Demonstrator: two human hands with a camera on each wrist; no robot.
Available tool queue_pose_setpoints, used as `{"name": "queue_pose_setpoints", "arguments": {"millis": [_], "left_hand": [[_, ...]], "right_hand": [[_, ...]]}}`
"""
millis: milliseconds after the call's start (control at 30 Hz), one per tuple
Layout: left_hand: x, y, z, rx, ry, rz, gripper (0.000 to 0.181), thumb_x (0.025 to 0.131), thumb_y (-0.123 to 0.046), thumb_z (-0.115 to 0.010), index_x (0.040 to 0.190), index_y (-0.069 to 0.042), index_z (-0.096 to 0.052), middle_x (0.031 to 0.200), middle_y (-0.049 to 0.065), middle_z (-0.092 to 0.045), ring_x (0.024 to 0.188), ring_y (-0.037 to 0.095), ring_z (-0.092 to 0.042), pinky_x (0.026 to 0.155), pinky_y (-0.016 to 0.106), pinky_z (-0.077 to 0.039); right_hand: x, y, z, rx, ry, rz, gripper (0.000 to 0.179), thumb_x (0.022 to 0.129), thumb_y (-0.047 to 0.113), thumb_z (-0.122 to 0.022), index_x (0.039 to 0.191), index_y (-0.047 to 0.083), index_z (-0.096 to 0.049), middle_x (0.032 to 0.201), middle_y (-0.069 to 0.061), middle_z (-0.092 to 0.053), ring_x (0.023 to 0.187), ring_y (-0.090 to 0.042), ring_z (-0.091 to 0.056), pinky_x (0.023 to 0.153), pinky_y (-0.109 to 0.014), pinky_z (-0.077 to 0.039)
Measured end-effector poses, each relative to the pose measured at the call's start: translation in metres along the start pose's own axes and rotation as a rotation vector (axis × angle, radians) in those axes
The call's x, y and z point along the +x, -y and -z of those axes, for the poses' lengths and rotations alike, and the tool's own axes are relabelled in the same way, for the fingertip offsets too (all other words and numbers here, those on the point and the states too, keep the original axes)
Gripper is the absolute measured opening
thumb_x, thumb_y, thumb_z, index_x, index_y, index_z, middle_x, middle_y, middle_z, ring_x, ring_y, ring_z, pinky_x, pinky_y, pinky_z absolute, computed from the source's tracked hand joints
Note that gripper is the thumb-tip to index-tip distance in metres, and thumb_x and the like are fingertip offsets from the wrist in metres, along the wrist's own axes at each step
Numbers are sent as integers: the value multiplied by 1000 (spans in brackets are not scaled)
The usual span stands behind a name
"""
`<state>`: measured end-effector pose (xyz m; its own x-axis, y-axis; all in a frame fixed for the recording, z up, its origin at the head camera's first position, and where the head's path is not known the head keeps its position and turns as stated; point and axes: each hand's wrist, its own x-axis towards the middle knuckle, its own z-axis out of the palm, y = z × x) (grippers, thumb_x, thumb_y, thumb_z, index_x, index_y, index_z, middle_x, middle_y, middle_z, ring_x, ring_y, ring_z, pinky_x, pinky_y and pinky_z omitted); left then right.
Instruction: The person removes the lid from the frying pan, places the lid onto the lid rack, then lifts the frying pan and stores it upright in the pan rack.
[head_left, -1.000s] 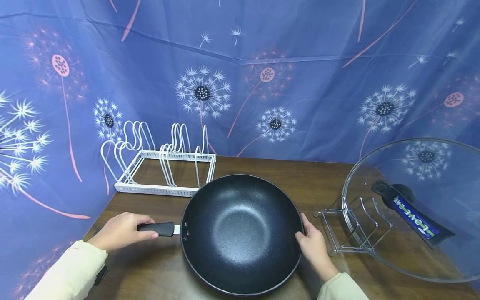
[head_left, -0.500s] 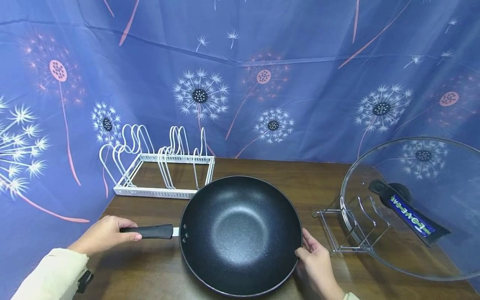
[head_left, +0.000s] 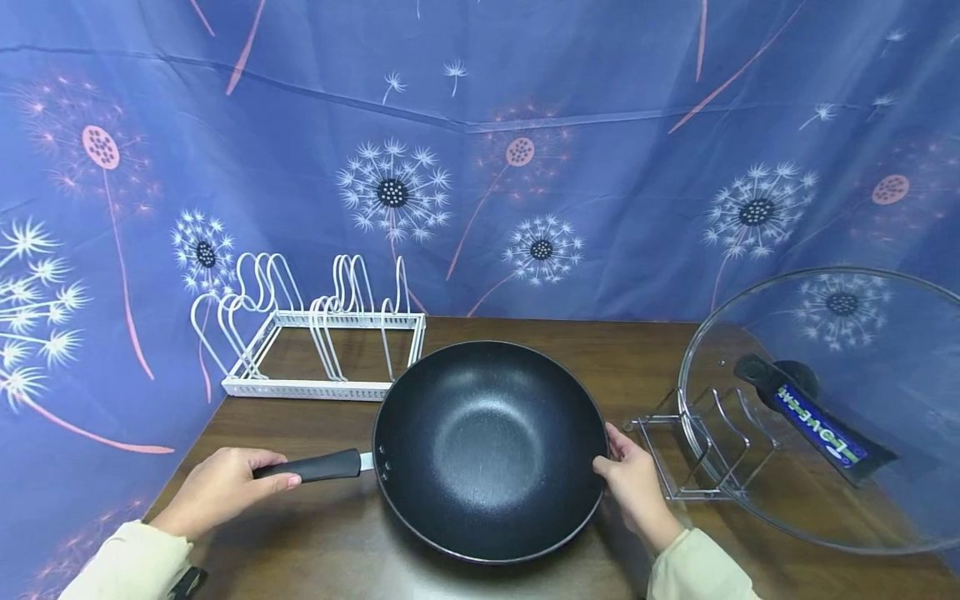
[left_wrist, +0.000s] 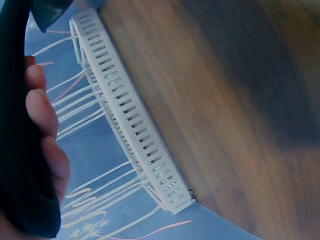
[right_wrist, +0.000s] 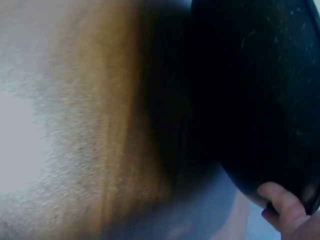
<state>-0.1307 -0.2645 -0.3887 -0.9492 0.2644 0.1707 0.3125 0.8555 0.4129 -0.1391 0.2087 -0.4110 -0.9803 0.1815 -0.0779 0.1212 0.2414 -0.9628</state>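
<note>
A black wok (head_left: pixel 491 450) faces up in front of me, its dark handle (head_left: pixel 322 467) pointing left. My left hand (head_left: pixel 225 487) grips the end of that handle, thumb along the near side. In the left wrist view, curled fingers (left_wrist: pixel 42 112) wrap round the handle. On the opposite side, my right hand (head_left: pixel 633 483) pinches the rim, with the thumb over the inside edge and the fingers outside. The right wrist view shows the dark outer wall of the wok (right_wrist: pixel 265 100) above the wood, with fingertips (right_wrist: pixel 280 197) at its edge.
A white pan rack (head_left: pixel 330 389) with wire dividers stands behind the wok at the left. At right, a chrome wire rack (head_left: pixel 705 497) holds a large glass lid (head_left: pixel 795 425) with a black handle. The wooden table (head_left: pixel 562 333) ends at a blue dandelion-print cloth (head_left: pixel 637 208).
My left hand has slid outward along the handle toward its end. The wok has moved slightly away from me and right, and its handle now slants down toward the left.
</note>
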Motion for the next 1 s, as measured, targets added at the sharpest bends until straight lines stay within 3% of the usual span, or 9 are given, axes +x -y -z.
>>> {"name": "queue_pose_setpoints", "arguments": {"millis": [167, 267, 433, 500, 567, 667, 733, 800, 1000], "left_hand": [[3, 6, 7, -53, 80, -44, 14, 82, -31, -73, 84, -18, -69, 64, -18, -47, 58, -2, -40, 51, 23, -35], [5, 18, 9, -161, 130, -116, 9, 85, -20, -71, 85, -11, -67, 67, -20, -48, 60, -5, -41, 51, 22, -37], [2, 32, 7, -306, 168, -197, 4, 87, -8, -66, 86, -4, -65, 71, -22, -50, 64, -6, -43, 50, 22, -38], [1, 33, 4, -330, 159, -211, 4, 88, -7, -65, 87, -3, -66, 71, -22, -49, 63, -6, -43, 49, 22, -37], [0, 31, 2, -330, 138, -212, 4, 87, -7, -66, 87, -3, -67, 71, -22, -49, 63, -6, -43, 49, 22, -37], [-1, 25, -1, -303, 101, -172, 5, 86, -8, -67, 86, -2, -69, 70, -21, -51, 63, -5, -43, 51, 22, -38], [-1, 17, -3, -267, 83, -118, 7, 86, -11, -69, 86, -4, -70, 70, -18, -54, 64, -5, -44, 52, 23, -39], [0, 9, -6, -241, 73, -57, 9, 85, -15, -70, 84, -6, -71, 70, -15, -57, 64, -3, -45, 53, 23, -40], [9, -18, -13, -222, 59, 89, 14, 85, -23, -70, 83, -10, -73, 71, -8, -61, 63, 2, -45, 55, 24, -40]], "right_hand": [[-12, 4, -10, -156, 42, -14, 85, 77, -3, -55, 145, -15, -5, 145, -40, -20, 88, -32, -62, 88, -38, -49], [-28, 2, -19, -143, 89, -35, 99, 76, -2, -58, 143, -13, 14, 147, -43, -2, 104, -40, -57, 97, -44, -43], [-54, -5, -34, -81, 120, -12, 107, 74, -2, -60, 138, -13, 25, 142, -46, 16, 133, -58, 7, 105, -66, -4], [-58, -9, -37, -102, 109, 6, 107, 74, -1, -60, 139, -15, 23, 129, -53, -28, 126, -53, -37, 106, -56, -29], [-60, -10, -39, -110, 87, 21, 105, 73, -1, -60, 140, -15, 19, 85, -33, -57, 79, -31, -64, 80, -35, -51], [-58, -11, -39, -113, 53, 31, 102, 71, -4, -59, 142, -16, 14, 62, -14, -49, 43, -12, -38, 48, -22, -40], [-56, -12, -37, -82, 42, 37, 102, 70, -7, -58, 142, -15, 14, 105, -43, -52, 81, -28, -64, 75, -31, -53], [-53, -13, -34, -62, 23, 36, 102, 70, -9, -57, 142, -15, 15, 137, -51, -17, 83, -27, -63, 81, -30, -50], [-27, -13, -24, -16, -24, 15, 99, 70, -13, -52, 144, -11, 13, 147, -41, 12, 132, -45, -34, 111, -42, -27]]}}
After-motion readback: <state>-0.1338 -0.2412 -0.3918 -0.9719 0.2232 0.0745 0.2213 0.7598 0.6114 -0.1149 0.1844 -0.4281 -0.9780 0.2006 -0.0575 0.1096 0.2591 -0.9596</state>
